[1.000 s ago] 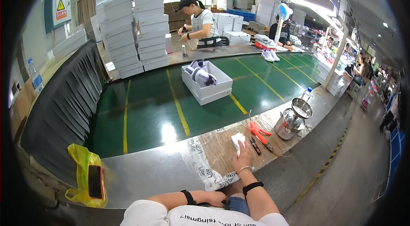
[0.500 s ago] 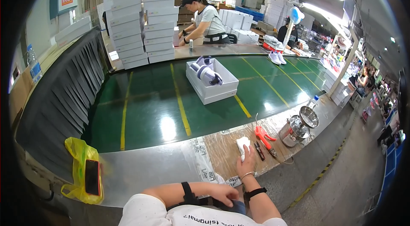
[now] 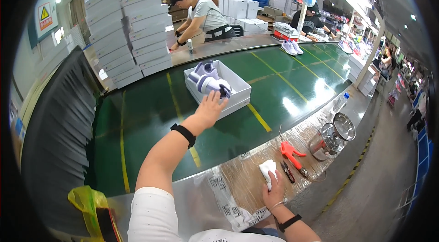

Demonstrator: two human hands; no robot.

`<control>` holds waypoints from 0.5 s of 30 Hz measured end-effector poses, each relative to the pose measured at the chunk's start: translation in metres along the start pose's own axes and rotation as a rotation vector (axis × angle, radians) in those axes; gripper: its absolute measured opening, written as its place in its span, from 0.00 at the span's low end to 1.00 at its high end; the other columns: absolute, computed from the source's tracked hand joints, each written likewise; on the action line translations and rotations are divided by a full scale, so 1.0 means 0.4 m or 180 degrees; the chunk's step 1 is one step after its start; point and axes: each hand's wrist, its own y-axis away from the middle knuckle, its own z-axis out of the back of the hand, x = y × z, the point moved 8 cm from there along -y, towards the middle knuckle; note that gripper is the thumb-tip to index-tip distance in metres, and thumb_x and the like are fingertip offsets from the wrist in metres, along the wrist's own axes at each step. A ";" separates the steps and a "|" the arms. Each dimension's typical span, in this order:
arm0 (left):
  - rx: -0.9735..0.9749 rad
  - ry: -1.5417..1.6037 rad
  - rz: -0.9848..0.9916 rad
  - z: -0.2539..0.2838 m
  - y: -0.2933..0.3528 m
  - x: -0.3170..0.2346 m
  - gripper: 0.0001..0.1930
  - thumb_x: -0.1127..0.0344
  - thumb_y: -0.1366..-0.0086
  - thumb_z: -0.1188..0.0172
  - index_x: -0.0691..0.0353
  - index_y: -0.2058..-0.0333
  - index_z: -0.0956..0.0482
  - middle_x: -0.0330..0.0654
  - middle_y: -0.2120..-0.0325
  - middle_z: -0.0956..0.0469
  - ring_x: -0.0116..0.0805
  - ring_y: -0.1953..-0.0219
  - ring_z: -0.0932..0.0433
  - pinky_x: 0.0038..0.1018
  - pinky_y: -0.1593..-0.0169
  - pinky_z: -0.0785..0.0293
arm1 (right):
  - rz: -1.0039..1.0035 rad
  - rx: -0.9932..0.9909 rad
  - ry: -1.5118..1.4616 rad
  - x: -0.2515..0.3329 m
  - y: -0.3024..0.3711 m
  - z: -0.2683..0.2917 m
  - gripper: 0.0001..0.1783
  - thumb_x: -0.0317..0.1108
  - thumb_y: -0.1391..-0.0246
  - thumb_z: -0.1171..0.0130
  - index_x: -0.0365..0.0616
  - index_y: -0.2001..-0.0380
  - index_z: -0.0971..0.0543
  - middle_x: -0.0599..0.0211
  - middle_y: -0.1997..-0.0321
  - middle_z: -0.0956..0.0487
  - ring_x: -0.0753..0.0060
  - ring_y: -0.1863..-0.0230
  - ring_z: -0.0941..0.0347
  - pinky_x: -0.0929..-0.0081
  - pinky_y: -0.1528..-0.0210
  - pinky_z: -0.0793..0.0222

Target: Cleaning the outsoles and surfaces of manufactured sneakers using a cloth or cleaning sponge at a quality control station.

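Green belt, left hand now near shoes

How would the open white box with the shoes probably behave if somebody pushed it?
The white box would probably slide rather than tip, as it sits flat on the shiny green surface. Its straight walls suggest moderate stiffness. The shoes, rising above its rim, might shift.

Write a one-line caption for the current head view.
Left hand outstretched at purple-and-white shoes in an open white box on a green belt; right hand on a white wad.
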 end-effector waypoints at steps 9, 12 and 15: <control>-0.0035 -0.0316 0.0888 -0.080 -0.205 0.215 0.21 0.53 0.45 0.41 0.52 0.55 0.31 0.45 0.59 0.29 0.43 0.51 0.30 0.45 0.52 0.40 | -0.0182 0.0193 0.0126 0.002 -0.015 -0.004 0.30 0.28 0.57 0.44 0.46 0.46 0.34 0.47 0.43 0.40 0.44 0.45 0.42 0.55 0.44 0.47; 0.0425 0.0642 0.1314 -0.021 -0.232 0.259 0.22 0.49 0.44 0.43 0.56 0.55 0.29 0.47 0.58 0.27 0.46 0.54 0.28 0.40 0.52 0.35 | -0.0239 0.0206 0.0175 -0.002 -0.014 -0.001 0.30 0.28 0.57 0.44 0.46 0.47 0.34 0.47 0.43 0.40 0.44 0.45 0.42 0.55 0.44 0.48; 0.0081 0.1326 0.1890 -0.070 -0.226 0.364 0.22 0.48 0.43 0.45 0.57 0.55 0.28 0.52 0.55 0.29 0.52 0.52 0.29 0.40 0.50 0.33 | -0.0238 0.0246 0.0189 -0.001 -0.004 -0.008 0.30 0.29 0.58 0.43 0.46 0.47 0.33 0.48 0.43 0.40 0.45 0.45 0.42 0.55 0.44 0.48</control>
